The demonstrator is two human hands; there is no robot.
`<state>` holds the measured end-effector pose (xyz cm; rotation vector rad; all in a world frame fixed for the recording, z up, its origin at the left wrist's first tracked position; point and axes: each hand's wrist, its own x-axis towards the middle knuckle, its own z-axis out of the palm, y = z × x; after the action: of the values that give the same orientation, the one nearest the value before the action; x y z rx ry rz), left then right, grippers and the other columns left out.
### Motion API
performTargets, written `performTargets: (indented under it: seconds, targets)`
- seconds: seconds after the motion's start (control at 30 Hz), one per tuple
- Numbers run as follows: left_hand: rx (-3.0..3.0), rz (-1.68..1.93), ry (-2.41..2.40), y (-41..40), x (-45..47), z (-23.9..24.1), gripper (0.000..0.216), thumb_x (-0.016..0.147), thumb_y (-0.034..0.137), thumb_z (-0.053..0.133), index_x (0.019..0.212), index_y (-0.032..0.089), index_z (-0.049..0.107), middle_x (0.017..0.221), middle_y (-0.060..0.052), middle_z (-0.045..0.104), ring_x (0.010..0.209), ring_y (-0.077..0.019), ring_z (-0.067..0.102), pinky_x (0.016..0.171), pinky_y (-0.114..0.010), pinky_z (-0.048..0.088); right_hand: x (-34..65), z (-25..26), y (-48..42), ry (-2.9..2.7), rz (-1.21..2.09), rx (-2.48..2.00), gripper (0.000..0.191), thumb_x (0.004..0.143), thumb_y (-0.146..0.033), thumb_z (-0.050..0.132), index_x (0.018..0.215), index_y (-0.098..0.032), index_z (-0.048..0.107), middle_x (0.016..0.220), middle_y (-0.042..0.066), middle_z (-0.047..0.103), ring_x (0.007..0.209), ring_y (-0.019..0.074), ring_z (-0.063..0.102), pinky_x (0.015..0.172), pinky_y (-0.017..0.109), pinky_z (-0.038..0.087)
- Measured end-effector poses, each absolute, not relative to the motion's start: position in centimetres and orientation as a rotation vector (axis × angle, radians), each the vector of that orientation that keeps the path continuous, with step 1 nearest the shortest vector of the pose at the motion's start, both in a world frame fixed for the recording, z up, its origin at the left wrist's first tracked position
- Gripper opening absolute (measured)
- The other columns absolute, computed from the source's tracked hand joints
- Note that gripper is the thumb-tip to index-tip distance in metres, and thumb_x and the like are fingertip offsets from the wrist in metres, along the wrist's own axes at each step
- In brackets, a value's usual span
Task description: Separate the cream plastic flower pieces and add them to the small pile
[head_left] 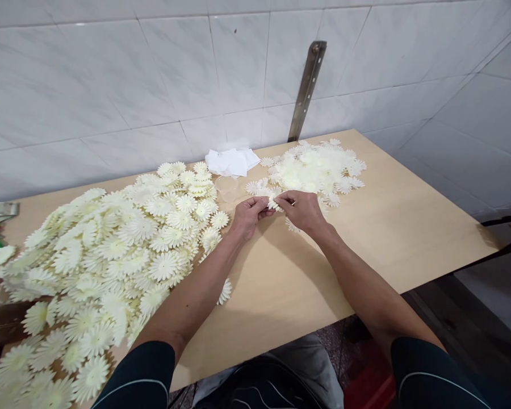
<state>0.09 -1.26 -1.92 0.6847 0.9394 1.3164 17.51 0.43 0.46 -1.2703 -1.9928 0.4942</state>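
Matt wooden table (409, 227), glossy tiled wall (111, 85).

No legible text, label, brand or number on anything in view.

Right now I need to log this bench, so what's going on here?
A person's left hand and right hand together pinch one flower above the table. A big heap of flowers lies to the left, a smaller heap by the wall, beside white cloth.
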Motion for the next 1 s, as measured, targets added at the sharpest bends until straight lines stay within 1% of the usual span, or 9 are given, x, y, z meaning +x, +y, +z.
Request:
performTargets:
  seconds: [0.07,0.13,0.33,0.47,0.57,0.73,0.87,1.0]
  targets:
    - [0.671,1.341,0.941,-1.2,0.2,-2.0,0.037,0.068,0.037,0.104,0.079,0.015,0.077,0.075,-0.001,0.072,0.070,-0.0118,0.067,0.072,-0.028,0.061,17.6,0.8,0.3,-1.957,0.617,-1.299,0.017,0.096,-0.030,0.073,0.088,-0.025,0.086,0.083,0.002,0.084,0.072,0.0219,0.074,0.072,0.034,0.055]
    - [0.662,1.359,0.938,-1.2,0.3,-2.1,0.035,0.067,0.036,0.104,0.078,0.015,0.077,0.075,-0.001,0.072,0.070,-0.0112,0.065,0.071,-0.027,0.060,17.5,0.9,0.2,-1.938,0.657,-1.314,0.015,0.096,-0.031,0.075,0.088,-0.025,0.087,0.083,0.002,0.085,0.070,0.0217,0.074,0.072,0.034,0.054]
    - [0.670,1.357,0.956,-1.0,0.1,-2.3,0.035,0.069,0.037,0.102,0.078,0.015,0.077,0.075,-0.001,0.072,0.068,-0.0112,0.065,0.070,-0.027,0.059,16.8,-0.2,0.2,-2.011,0.412,-1.259,0.017,0.098,-0.028,0.071,0.088,-0.025,0.084,0.089,0.005,0.085,0.083,0.0241,0.076,0.081,0.036,0.055]
    - [0.680,1.366,0.971,-0.8,0.0,-2.5,0.037,0.069,0.038,0.102,0.078,0.015,0.076,0.075,-0.002,0.072,0.067,-0.0108,0.064,0.069,-0.027,0.058,16.7,-1.0,0.5,-2.053,0.319,-1.197,0.018,0.099,-0.023,0.064,0.089,-0.023,0.078,0.089,0.007,0.083,0.083,0.0245,0.073,0.081,0.036,0.055]
    - [0.687,1.372,0.984,-0.8,0.0,-2.5,0.036,0.070,0.038,0.101,0.077,0.015,0.075,0.074,-0.001,0.072,0.066,-0.0105,0.063,0.069,-0.027,0.058,16.7,-1.3,0.6,-2.077,0.291,-1.181,0.017,0.099,-0.020,0.060,0.089,-0.023,0.074,0.088,0.008,0.081,0.082,0.0244,0.072,0.080,0.035,0.054]
    - [0.675,1.366,0.961,-0.8,0.1,-2.4,0.034,0.072,0.036,0.100,0.078,0.016,0.074,0.073,0.000,0.071,0.065,-0.0099,0.062,0.070,-0.026,0.058,16.6,-1.7,0.8,-2.085,0.263,-1.209,0.013,0.096,-0.017,0.061,0.091,-0.024,0.071,0.089,0.008,0.079,0.084,0.0246,0.071,0.080,0.035,0.053]
    - [0.653,1.359,0.923,-1.0,0.1,-2.1,0.036,0.073,0.035,0.100,0.080,0.016,0.071,0.077,0.000,0.070,0.069,-0.0096,0.064,0.073,-0.026,0.059,16.5,-1.9,0.9,-2.050,0.251,-1.251,0.013,0.096,-0.017,0.060,0.093,-0.024,0.071,0.091,0.008,0.079,0.087,0.0255,0.072,0.082,0.036,0.053]
    - [0.672,1.330,0.912,-1.3,0.3,-2.0,0.041,0.073,0.039,0.102,0.084,0.016,0.070,0.076,0.001,0.068,0.069,-0.0102,0.065,0.078,-0.029,0.060,16.4,-1.9,0.9,-2.060,0.252,-1.274,0.013,0.099,-0.019,0.059,0.092,-0.023,0.069,0.091,0.009,0.079,0.089,0.0258,0.072,0.083,0.036,0.053]
